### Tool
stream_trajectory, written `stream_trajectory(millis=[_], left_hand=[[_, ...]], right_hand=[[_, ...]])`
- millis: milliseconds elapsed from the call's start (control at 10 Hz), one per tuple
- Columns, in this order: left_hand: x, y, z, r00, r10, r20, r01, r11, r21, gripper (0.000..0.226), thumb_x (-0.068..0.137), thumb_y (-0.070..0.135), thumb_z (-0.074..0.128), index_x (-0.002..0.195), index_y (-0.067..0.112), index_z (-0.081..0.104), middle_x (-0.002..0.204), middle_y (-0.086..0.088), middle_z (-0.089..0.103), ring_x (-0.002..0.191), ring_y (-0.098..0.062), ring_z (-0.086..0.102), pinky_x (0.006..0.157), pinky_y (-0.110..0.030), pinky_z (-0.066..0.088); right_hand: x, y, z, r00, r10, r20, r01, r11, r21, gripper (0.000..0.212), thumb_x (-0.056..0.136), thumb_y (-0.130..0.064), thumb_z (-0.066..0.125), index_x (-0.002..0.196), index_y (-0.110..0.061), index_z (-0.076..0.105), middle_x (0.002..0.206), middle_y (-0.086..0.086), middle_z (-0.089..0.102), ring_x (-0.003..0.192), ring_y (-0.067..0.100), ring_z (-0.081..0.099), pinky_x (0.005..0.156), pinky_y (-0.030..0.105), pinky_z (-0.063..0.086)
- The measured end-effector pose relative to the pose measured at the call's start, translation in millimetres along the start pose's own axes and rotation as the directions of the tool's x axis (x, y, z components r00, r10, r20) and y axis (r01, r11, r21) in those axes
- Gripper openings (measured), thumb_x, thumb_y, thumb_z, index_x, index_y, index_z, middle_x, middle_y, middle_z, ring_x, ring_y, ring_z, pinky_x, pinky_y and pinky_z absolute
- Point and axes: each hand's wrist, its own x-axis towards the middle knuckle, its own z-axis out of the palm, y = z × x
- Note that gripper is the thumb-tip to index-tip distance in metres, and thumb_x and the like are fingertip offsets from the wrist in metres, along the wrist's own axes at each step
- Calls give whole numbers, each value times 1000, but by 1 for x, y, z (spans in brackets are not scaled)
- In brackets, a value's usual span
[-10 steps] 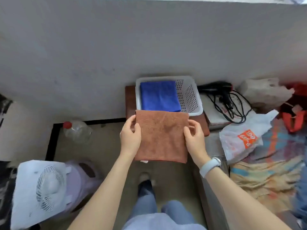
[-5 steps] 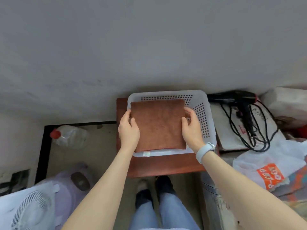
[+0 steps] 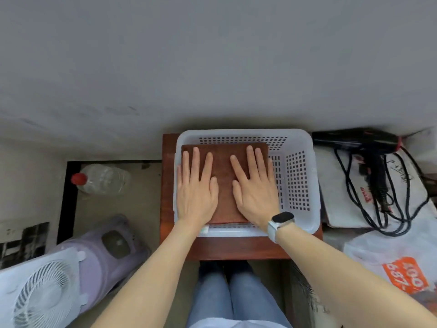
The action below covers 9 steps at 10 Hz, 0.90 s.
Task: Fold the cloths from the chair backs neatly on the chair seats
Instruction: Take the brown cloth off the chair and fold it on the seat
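Note:
A folded brown cloth (image 3: pixel 224 185) lies flat in the left half of a white perforated basket (image 3: pixel 298 181). The basket stands on a reddish-brown wooden seat (image 3: pixel 236 247) against the grey wall. My left hand (image 3: pixel 196 188) presses flat on the cloth's left side with straight fingers. My right hand (image 3: pixel 255 185), a white watch on its wrist, presses flat on the cloth's right side. The blue cloth seen earlier is hidden under the brown one.
A black hair dryer (image 3: pixel 364 143) with a tangled cord lies right of the basket, above a white plastic bag (image 3: pixel 390 252) with orange print. On the floor to the left are a clear bottle (image 3: pixel 101 178) with a red cap, a purple appliance (image 3: pixel 104 252) and a white fan (image 3: pixel 40 294).
Both hands carried the folded brown cloth forward, laid it in the basket over the blue cloth, released its edges and now press flat on top of it.

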Motion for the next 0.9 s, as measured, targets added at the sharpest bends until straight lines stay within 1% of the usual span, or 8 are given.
stream_trajectory(millis=[100, 200, 400, 500, 600, 700, 800, 900], left_hand=[[2, -2, 7, 1000, -11, 29, 10, 999, 51, 58, 91, 33, 30, 142, 13, 12, 151, -16, 21, 141, -28, 6, 115, -45, 10], [-3, 4, 15, 996, -36, 77, 27, 993, 114, 63, 90, 38, 31, 143, 11, 10, 151, -18, 20, 141, -30, 5, 115, -45, 7], [5, 2, 6, 977, -77, 200, 44, 985, 165, 62, 89, 40, 25, 143, 10, 22, 149, -19, 27, 140, -34, 18, 112, -53, 14], [6, 4, -12, 947, -66, 314, -1, 978, 207, 61, 93, 46, 19, 147, 21, 1, 156, -9, 4, 144, -27, -3, 111, -58, -4], [16, 5, -38, 930, -37, 365, -36, 981, 192, 57, 94, 39, 32, 146, 23, 15, 155, -7, 12, 143, -25, 5, 112, -58, 0], [34, 12, -76, 955, -9, 296, -29, 992, 124, 41, 94, 27, 36, 134, 18, 41, 140, -2, 42, 131, -21, 34, 113, -48, 15], [53, 22, -116, 996, 92, 13, -92, 994, 55, 34, 88, 24, 37, 110, 14, 61, 106, -4, 65, 101, -25, 59, 88, -39, 42], [78, 39, -168, 894, 271, -357, -281, 959, 26, 32, 77, 24, 37, 85, 14, 67, 79, -1, 67, 71, -23, 63, 62, -31, 47]], right_hand=[[3, 4, 12, 1000, -19, 23, 19, 1000, 6, 57, 91, -39, 27, 145, -23, 15, 154, 16, 12, 142, 27, 0, 114, 47, 2], [-3, 11, 23, 998, -10, 59, 9, 1000, 18, 58, 92, -40, 24, 143, -22, 4, 152, 9, -4, 141, 23, -8, 114, 48, 1], [4, 3, 11, 983, -8, 182, 12, 1000, -24, 59, 88, -45, 8, 142, -25, -8, 151, 7, -17, 138, 22, -21, 111, 44, -12], [1, -3, -14, 983, -17, 181, 27, 998, -53, 63, 86, -41, 16, 146, -22, 17, 154, 16, 9, 143, 32, 4, 112, 49, -1], [5, -10, -40, 971, 2, 241, 12, 998, -55, 52, 94, -31, 31, 144, -21, 23, 154, 13, 16, 142, 29, 12, 115, 47, 5], [17, -24, -78, 975, 55, 214, -51, 998, -28, 46, 93, -26, 36, 139, -18, 33, 141, 9, 40, 131, 28, 33, 109, 41, 24], [31, -33, -118, 980, 67, 188, -74, 997, 29, 39, 94, -24, 36, 132, -16, 42, 131, 9, 49, 121, 30, 44, 98, 40, 37], [51, -48, -181, 997, 76, 32, -81, 973, 217, 35, 94, -22, 38, 125, -16, 52, 125, 11, 56, 116, 31, 51, 95, 40, 42]])
